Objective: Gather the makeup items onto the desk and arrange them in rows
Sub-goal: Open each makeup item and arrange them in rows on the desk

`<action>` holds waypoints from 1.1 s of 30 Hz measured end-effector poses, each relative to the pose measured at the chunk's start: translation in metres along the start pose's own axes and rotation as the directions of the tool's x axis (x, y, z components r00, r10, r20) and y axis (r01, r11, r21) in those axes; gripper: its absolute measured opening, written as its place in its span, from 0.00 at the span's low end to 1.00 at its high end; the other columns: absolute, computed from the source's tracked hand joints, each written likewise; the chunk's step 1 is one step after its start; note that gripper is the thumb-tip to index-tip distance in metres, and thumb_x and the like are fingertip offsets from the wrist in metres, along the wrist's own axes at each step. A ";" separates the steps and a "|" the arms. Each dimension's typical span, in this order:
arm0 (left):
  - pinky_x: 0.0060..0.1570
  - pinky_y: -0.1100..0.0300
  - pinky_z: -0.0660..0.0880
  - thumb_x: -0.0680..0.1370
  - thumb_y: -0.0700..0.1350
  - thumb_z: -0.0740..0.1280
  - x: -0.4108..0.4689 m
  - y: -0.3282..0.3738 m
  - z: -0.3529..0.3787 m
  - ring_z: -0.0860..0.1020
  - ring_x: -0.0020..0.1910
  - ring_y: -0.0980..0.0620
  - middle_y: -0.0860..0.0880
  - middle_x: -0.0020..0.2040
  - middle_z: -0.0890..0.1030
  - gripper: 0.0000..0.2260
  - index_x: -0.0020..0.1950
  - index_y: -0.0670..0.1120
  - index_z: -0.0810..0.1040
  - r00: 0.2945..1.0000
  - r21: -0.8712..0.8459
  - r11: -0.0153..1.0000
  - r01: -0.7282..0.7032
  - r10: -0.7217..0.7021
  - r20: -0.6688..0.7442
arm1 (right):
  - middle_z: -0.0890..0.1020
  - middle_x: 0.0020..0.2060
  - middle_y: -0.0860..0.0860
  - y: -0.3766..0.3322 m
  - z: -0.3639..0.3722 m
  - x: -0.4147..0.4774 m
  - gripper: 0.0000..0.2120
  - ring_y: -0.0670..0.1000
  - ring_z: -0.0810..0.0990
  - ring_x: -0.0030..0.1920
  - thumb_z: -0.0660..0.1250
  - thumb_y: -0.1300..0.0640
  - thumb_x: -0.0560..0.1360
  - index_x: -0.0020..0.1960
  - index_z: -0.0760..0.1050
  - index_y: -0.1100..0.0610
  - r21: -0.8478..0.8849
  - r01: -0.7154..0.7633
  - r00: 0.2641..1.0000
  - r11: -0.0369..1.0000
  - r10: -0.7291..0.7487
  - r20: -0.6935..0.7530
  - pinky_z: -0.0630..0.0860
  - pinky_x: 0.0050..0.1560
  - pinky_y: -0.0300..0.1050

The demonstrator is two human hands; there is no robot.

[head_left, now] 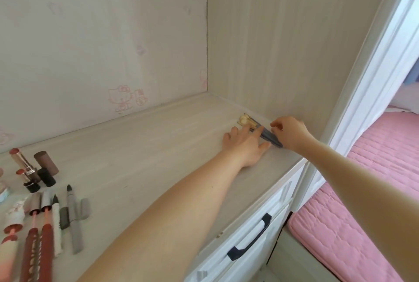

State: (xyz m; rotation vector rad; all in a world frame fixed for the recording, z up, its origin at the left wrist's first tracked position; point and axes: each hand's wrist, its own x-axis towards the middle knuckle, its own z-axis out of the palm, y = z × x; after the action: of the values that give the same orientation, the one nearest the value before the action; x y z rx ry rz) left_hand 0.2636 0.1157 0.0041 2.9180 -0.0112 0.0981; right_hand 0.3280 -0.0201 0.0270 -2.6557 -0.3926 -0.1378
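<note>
A small bundle of makeup brushes (247,122) with dark handles, gold ferrules and pale bristles lies in the far right corner of the pale wooden desk (147,145), against the side panel. My left hand (244,145) lies flat on the desk, its straight fingers touching the brushes from the left. My right hand (290,132) curls its fingers and thumb round the brush handles from the right. At the desk's left edge lie open lipsticks (25,166) with their caps, and several lip glosses and pencils (54,218) side by side.
A tall wooden side panel (283,54) closes the desk on the right, and a wallpapered wall (102,43) stands behind. White drawers with a dark handle (249,236) sit under the desk's front edge. A bed with a pink quilt (362,213) lies to the right.
</note>
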 end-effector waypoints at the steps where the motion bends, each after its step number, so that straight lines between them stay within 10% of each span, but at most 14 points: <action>1: 0.66 0.45 0.58 0.79 0.64 0.49 0.002 0.000 0.001 0.60 0.70 0.40 0.48 0.76 0.58 0.27 0.76 0.58 0.55 1.000 0.024 1.000 0.002 -0.002 0.010 | 0.80 0.56 0.58 -0.001 0.000 0.000 0.15 0.58 0.77 0.56 0.59 0.59 0.79 0.62 0.77 0.60 0.012 -0.007 1.000 1.000 0.007 0.008 0.72 0.55 0.43; 20: 0.48 0.49 0.73 0.80 0.39 0.55 -0.015 -0.039 -0.019 0.72 0.53 0.42 0.42 0.52 0.77 0.10 0.55 0.42 0.74 0.960 -0.079 0.997 0.023 -0.044 -0.276 | 0.79 0.44 0.55 -0.020 0.004 -0.001 0.10 0.56 0.76 0.43 0.64 0.51 0.76 0.51 0.76 0.58 -0.032 -0.103 0.992 0.994 0.105 0.071 0.72 0.40 0.44; 33: 0.50 0.49 0.76 0.75 0.53 0.66 -0.012 -0.036 -0.026 0.76 0.53 0.44 0.46 0.50 0.80 0.12 0.51 0.46 0.79 0.949 -0.171 0.966 0.194 -0.229 -0.218 | 0.76 0.39 0.59 -0.022 0.001 -0.002 0.07 0.54 0.71 0.33 0.65 0.59 0.74 0.42 0.70 0.62 -0.130 -0.129 0.988 0.983 0.139 0.072 0.69 0.33 0.43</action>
State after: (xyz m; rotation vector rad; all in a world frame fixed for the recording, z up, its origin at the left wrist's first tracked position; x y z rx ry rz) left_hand 0.2500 0.1566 0.0210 2.7204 0.3195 0.3905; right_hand 0.3194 -0.0010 0.0351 -2.8081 -0.2361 -0.0136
